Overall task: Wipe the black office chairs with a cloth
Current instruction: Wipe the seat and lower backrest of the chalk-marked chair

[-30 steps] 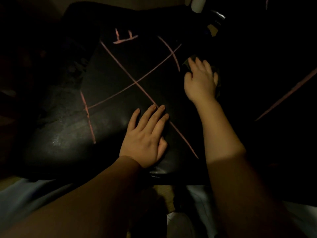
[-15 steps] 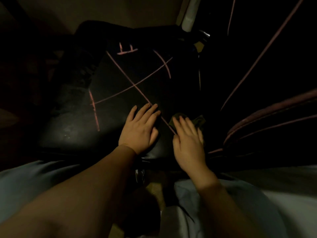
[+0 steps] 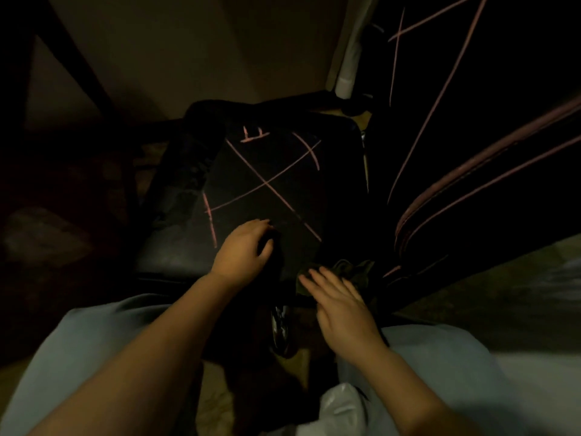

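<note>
A black office chair seat [image 3: 267, 158] with pink crossing stitch lines fills the middle of the dim view. My left hand [image 3: 242, 250] rests on the seat's front part with its fingers curled down against the leather. A dark crumpled cloth [image 3: 352, 272] lies at the seat's front right corner. My right hand [image 3: 339, 303] lies flat on the near part of the cloth with straight fingers spread. A second black chair part [image 3: 471, 171] with pink piping stands close on the right.
A pale wall [image 3: 195, 48] rises behind the chair, and a white post [image 3: 349, 64] stands at the seat's back right. A shiny chair base part [image 3: 279, 325] shows below the seat's front edge. My light trousers [image 3: 94, 335] fill the bottom corners.
My right hand has dragged the cloth from the seat's back right down to its front right corner. My left hand's fingers have curled. The view has tilted upward.
</note>
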Tool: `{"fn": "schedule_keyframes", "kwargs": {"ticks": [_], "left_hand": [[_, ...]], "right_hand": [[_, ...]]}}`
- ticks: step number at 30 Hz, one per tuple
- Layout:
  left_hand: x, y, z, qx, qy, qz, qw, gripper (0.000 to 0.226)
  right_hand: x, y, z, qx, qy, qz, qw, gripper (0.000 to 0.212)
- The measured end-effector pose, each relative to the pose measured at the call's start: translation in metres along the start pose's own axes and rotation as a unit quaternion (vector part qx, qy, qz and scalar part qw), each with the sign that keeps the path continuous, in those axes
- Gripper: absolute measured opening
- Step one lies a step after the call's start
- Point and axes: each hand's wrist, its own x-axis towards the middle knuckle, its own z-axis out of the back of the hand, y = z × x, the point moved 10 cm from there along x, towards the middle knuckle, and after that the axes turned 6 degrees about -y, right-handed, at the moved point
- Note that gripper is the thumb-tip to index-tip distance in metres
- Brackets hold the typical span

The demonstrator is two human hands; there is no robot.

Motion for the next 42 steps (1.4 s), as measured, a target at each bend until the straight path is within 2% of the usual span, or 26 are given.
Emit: {"fn": "schedule_keyframes", "kwargs": {"ticks": [3,8,10,13,19,24,27,34,39,42], "left_hand": [[-0.021,0.022,0.027,0.062,-0.025,0.011,0.998,0.039],[-0.052,0.062,0.065,0.127,-0.062,0.073,0.987,0.046],[-0.067,0.083,0.073,0.158,-0.069,0.122,0.978,0.052],[-0.075,0.109,0.081,0.135,-0.085,0.210,0.965,0.060],[-0.090,0.151,0.082,0.118,-0.076,0.288,0.947,0.063],[-0.097,0.161,0.077,0.053,-0.075,0.313,0.946,0.066],[-0.102,0.154,0.075,0.071,-0.063,0.305,0.947,0.067],[-0.113,0.138,0.082,0.091,-0.086,0.284,0.950,0.050],[-0.115,0.116,0.090,0.147,-0.097,0.256,0.950,0.028],[-0.114,0.108,0.089,0.144,-0.113,0.254,0.950,0.027]], "right_hand": [[0.005,-0.011,0.002,-0.006,-0.029,-0.016,0.999,0.057],[0.025,-0.031,0.012,-0.018,-0.070,-0.075,0.995,0.054],[0.035,-0.039,0.016,-0.025,-0.077,-0.093,0.992,0.052],[0.054,-0.050,0.023,-0.037,-0.085,-0.116,0.989,0.052],[0.092,-0.089,0.043,-0.061,-0.084,-0.222,0.969,0.051],[0.089,-0.089,0.044,-0.037,-0.113,-0.244,0.962,0.049],[0.078,-0.083,0.043,-0.020,-0.128,-0.244,0.961,0.048],[0.059,-0.006,0.008,-0.025,-0.135,-0.233,0.963,0.049],[0.065,0.096,-0.034,-0.003,-0.103,-0.146,0.984,0.050],[0.075,0.154,-0.058,-0.010,-0.059,-0.056,0.997,0.053]]}}
